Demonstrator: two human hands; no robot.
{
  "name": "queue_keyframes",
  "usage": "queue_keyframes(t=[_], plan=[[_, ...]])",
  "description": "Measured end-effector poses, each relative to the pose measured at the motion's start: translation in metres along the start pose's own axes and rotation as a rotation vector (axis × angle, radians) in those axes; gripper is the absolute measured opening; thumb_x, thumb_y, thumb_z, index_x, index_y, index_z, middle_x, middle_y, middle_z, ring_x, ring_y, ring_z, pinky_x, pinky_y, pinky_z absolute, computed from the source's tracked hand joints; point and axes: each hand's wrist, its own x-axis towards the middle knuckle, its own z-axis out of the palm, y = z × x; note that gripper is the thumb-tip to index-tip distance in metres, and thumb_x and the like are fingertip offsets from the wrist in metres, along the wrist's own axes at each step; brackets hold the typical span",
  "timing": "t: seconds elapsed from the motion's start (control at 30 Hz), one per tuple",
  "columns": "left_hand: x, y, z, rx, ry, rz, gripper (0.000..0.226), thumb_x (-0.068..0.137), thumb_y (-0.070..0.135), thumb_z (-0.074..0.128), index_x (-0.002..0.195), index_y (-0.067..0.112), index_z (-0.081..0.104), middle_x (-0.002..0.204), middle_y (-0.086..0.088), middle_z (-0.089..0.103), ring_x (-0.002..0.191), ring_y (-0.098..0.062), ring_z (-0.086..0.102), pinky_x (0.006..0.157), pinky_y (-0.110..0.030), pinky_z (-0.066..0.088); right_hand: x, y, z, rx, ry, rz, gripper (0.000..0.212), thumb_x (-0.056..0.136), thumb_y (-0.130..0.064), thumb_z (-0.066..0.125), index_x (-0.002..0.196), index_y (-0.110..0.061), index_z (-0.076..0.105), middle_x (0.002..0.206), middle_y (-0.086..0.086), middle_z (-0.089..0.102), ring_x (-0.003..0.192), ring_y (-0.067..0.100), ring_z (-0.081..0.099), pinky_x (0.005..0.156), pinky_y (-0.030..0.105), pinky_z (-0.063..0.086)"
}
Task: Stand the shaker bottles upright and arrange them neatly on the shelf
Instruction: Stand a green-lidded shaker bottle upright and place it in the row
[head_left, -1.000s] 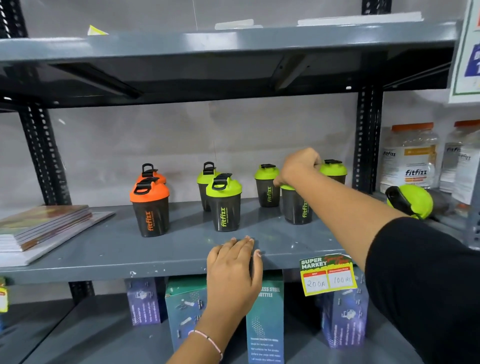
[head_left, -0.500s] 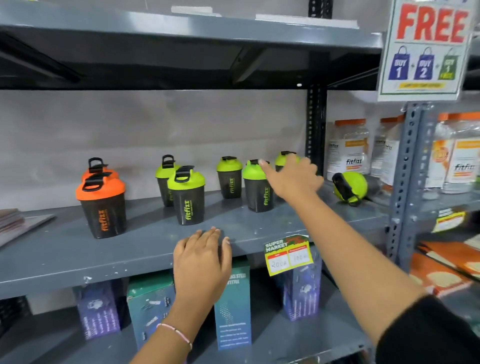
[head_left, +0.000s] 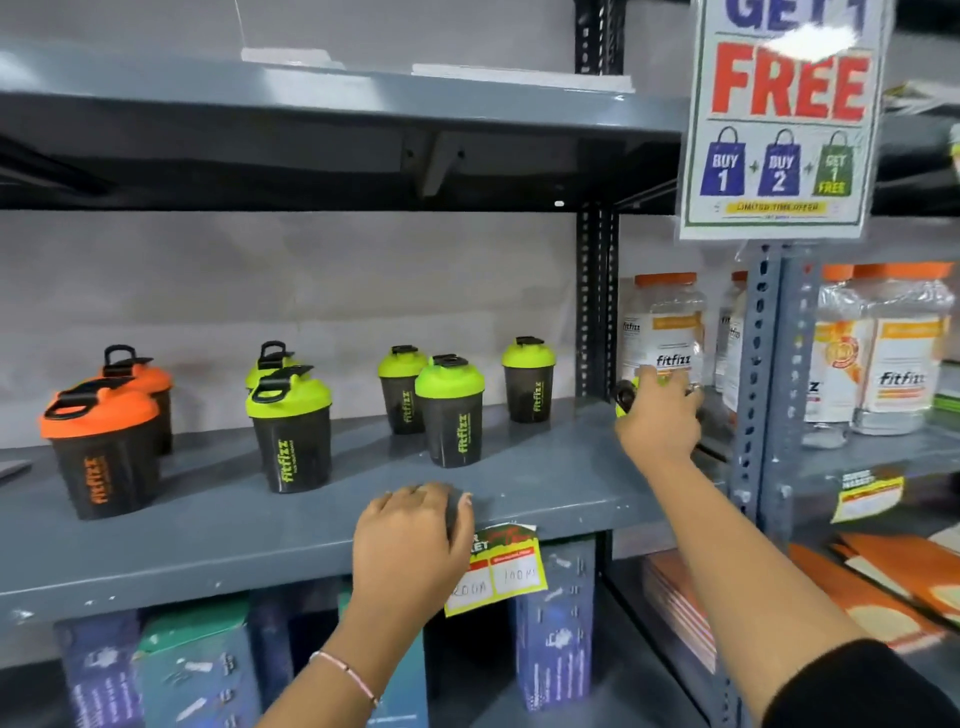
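Observation:
Several dark shaker bottles stand upright on the grey shelf: two with orange lids at the left, then green-lidded ones in the middle and near the back. One green-lidded shaker lies on its side at the shelf's right end, mostly hidden. My right hand is closed over it. My left hand rests palm down on the shelf's front edge and holds nothing.
Clear Fitfizz jars with orange lids stand on the neighbouring shelf at the right, behind a perforated upright post. A "FREE" offer sign hangs above. A yellow price tag hangs from the shelf edge; boxes stand below.
My right hand left the green-lidded bottles in the middle and moved right onto the shaker lying on its side. The view swung right. My left hand stayed on the shelf edge.

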Motion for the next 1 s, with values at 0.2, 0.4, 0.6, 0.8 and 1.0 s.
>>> queue_keyframes(t=[0.2,0.4,0.6,0.8,1.0], plan=[[-0.003,0.002,0.003,0.019,0.041,-0.007,0.031,0.091,0.038,0.044,0.079,0.023,0.069,0.06,0.004,0.063,0.056,-0.019,0.06,0.055,-0.029,0.036,0.048,-0.009,-0.066,0.343,-0.265,-0.336,0.073,0.063,-0.029,0.087,0.125,-0.023,0.049,0.123,0.005,0.057,0.107,0.03,0.058,0.088,0.044,0.053],[-0.003,0.002,0.006,0.016,0.083,-0.025,0.035,0.092,0.039,0.041,0.079,0.022,0.068,0.056,0.005,0.057,0.053,-0.019,0.057,0.054,-0.027,0.028,0.078,-0.046,-0.111,0.379,-0.781,-0.3,0.046,0.074,-0.017,0.082,0.115,-0.025,0.064,0.116,0.001,0.055,0.104,0.024,0.058,0.081,0.05,0.06],[-0.004,0.004,0.004,0.01,0.073,-0.034,0.034,0.093,0.04,0.041,0.081,0.025,0.069,0.057,0.006,0.058,0.055,-0.016,0.057,0.053,-0.025,0.027,0.087,-0.054,-0.083,0.248,-1.037,-0.262,0.046,0.083,-0.01,0.072,0.125,-0.025,0.062,0.129,0.006,0.051,0.109,0.027,0.055,0.091,0.052,0.055],[-0.004,0.005,0.005,0.007,0.082,-0.048,0.036,0.093,0.041,0.039,0.082,0.025,0.07,0.059,0.007,0.059,0.057,-0.016,0.058,0.05,-0.025,0.029,0.104,-0.051,-0.063,0.24,-1.073,-0.319,0.065,0.086,-0.007,0.071,0.135,-0.043,0.051,0.162,-0.001,0.018,0.144,0.037,0.021,0.107,0.067,0.031],[-0.004,0.01,0.006,0.009,0.1,-0.06,0.033,0.091,0.037,0.045,0.082,0.021,0.072,0.058,0.005,0.061,0.056,-0.018,0.061,0.053,-0.028,0.036,0.09,-0.065,-0.064,0.047,-0.894,-0.428,0.063,0.089,-0.022,0.069,0.146,-0.034,0.044,0.161,0.004,0.026,0.142,0.036,0.029,0.106,0.048,0.037]])
